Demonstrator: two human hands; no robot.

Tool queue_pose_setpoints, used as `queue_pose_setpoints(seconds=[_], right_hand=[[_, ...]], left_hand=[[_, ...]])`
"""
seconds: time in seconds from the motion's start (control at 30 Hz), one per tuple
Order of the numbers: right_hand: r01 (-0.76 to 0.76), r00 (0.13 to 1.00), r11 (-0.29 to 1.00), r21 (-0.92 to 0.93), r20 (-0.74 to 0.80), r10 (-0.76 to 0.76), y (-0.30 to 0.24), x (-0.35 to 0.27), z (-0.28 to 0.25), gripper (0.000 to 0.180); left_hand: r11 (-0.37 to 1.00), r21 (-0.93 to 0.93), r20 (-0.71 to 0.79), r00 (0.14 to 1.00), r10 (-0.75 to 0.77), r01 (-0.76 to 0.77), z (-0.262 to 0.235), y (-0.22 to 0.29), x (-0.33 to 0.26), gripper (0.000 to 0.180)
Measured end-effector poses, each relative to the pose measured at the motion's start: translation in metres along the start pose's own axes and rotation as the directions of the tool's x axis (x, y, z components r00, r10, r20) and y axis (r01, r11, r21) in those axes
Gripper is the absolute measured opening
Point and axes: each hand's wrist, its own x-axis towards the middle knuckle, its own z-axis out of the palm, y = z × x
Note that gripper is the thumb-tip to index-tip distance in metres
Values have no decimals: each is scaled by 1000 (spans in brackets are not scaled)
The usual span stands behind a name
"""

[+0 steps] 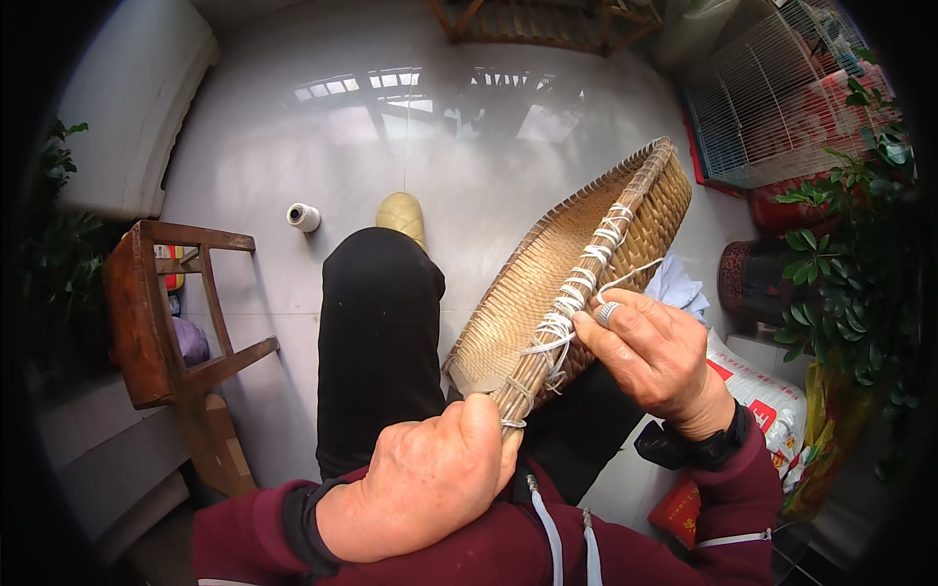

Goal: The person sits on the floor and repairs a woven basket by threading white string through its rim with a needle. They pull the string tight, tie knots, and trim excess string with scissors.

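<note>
A woven basket (528,269) rests tilted across my lap, its far end pointing up and right. White cord (598,252) is wound in several turns around its thick rim of bundled strips. My left hand (430,469) is closed around the near end of that rim. At the middle of the rim, beside the windings, the fingers of my right hand (650,342) are pinched together on the cord, and a loose loop of it rises above them. A ridged metal thimble ring (607,313) sits on one right-hand finger. The fingertips' far side is hidden.
A white thread spool (304,217) stands on the tiled floor ahead. To the left is a wooden stool (186,313) on its side. On the right are a wire cage (772,93), a dark pot (752,278), leafy plants (860,283) and a printed white sack (767,400).
</note>
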Motion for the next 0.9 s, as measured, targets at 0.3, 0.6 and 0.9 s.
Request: queue_pose_setpoints(seconds=[0.3, 0.6, 0.9], right_hand=[[-354, 931, 688, 634, 172, 321, 7, 34, -45, 13], [-314, 775, -316, 895, 434, 459, -10, 70, -51, 27], [-205, 736, -233, 950, 307, 604, -23, 26, -64, 23]], left_hand=[[999, -48, -7, 1000, -13, 13, 2, 3, -2, 35], [998, -61, -22, 999, -26, 25, 1, 4, 1, 34], [999, -29, 4, 1000, -23, 23, 0, 4, 2, 35]])
